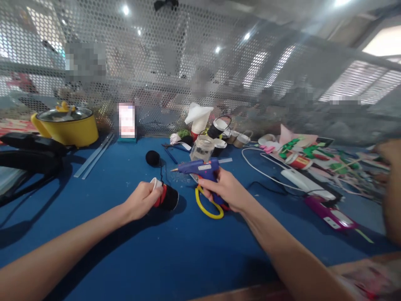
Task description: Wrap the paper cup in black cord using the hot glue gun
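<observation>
My left hand (pixel 142 201) grips a small paper cup (pixel 169 197) by its white rim; black yarn and a red band wrap its outside, and it lies tilted on its side. From the cup a black strand runs up to a ball of black yarn (pixel 152 158) on the table. In my right hand (pixel 224 187) is a blue glue gun (pixel 205 167), its nozzle pointing left above the cup and a clear glue stick poking out behind. Yellow-handled scissors (pixel 209 210) are just below the glue gun, partly hidden by my right hand.
Behind stand a clear jar (pixel 202 148) and several wrapped cups (pixel 218 127). Glue sticks (pixel 94 156), a phone (pixel 127 121) and a yellow pot (pixel 67 127) are to the left. At right lie a white power strip (pixel 308 184), a purple device (pixel 331 213), cables and craft scraps.
</observation>
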Demonstrator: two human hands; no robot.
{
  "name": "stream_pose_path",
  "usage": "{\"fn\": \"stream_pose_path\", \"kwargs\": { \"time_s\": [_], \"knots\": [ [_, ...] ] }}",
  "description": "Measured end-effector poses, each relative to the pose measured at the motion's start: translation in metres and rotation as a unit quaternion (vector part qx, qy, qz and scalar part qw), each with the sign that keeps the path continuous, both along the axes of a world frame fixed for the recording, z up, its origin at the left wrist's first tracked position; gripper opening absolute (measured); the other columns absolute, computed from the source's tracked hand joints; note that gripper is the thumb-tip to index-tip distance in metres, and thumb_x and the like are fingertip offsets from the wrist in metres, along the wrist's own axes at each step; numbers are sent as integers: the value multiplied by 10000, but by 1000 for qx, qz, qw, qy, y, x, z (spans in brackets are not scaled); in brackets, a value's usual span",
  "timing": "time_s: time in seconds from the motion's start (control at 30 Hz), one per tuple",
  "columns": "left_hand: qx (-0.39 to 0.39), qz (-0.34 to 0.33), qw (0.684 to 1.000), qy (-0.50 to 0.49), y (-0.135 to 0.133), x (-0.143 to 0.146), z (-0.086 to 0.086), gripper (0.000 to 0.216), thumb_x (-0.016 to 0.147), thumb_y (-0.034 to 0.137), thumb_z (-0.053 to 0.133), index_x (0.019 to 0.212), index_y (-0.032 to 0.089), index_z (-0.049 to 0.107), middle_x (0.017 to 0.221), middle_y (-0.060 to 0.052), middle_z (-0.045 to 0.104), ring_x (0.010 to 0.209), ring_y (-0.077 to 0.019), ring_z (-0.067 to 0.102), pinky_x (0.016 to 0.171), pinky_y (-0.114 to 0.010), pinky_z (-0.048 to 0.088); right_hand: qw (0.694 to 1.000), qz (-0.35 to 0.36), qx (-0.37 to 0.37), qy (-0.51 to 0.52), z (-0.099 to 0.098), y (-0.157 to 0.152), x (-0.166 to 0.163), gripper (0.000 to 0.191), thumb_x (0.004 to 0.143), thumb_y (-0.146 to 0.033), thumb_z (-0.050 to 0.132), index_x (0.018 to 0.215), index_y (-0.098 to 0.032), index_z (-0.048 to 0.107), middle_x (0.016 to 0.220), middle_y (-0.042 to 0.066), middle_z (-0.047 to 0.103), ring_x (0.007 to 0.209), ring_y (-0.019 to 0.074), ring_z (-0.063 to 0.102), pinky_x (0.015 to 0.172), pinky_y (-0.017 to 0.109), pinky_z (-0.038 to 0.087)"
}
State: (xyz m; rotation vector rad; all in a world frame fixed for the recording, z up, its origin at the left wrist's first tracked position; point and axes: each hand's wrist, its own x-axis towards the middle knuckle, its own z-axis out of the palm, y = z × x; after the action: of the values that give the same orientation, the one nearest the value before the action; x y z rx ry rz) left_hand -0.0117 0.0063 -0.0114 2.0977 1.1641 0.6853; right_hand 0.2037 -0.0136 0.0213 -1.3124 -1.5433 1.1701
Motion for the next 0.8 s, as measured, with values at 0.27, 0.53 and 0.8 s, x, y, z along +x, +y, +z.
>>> {"fn": "stream_pose_path", "kwargs": {
  "time_s": [0.27, 0.53, 0.8],
  "knots": [
    [-21, 3, 999, -42, 3, -4, 0, 351, 779, 323, 273, 461, 173, 261, 455, 46, 272, 447, -69, 253, 421, -207, 221, 979, -202, 25, 16, 28, 78, 32, 203, 718, -291, 527, 607, -125, 489, 454, -30, 466, 371, 41, 406, 363, 159, 356],
    [-20, 9, 998, -51, 5, -6, 3, 350, 771, 342, 289, 466, 171, 277, 467, 43, 259, 454, -72, 248, 424, -208, 235, 975, -208, -51, -62, 31, 123, 43, 250, 731, -364, 510, 637, -133, 504, 417, 13, 525, 400, 109, 502, 417, 244, 439],
    [11, -6, 1000, -18, 6, -8, 11, 337, 785, 317, 263, 478, 179, 244, 474, 49, 258, 453, -72, 243, 437, -215, 219, 938, -285, 53, -189, 48, 80, 46, 290, 661, -437, 547, 633, -148, 545, 745, 111, 614, 849, 229, 548, 690, 291, 404]
  ]
}}
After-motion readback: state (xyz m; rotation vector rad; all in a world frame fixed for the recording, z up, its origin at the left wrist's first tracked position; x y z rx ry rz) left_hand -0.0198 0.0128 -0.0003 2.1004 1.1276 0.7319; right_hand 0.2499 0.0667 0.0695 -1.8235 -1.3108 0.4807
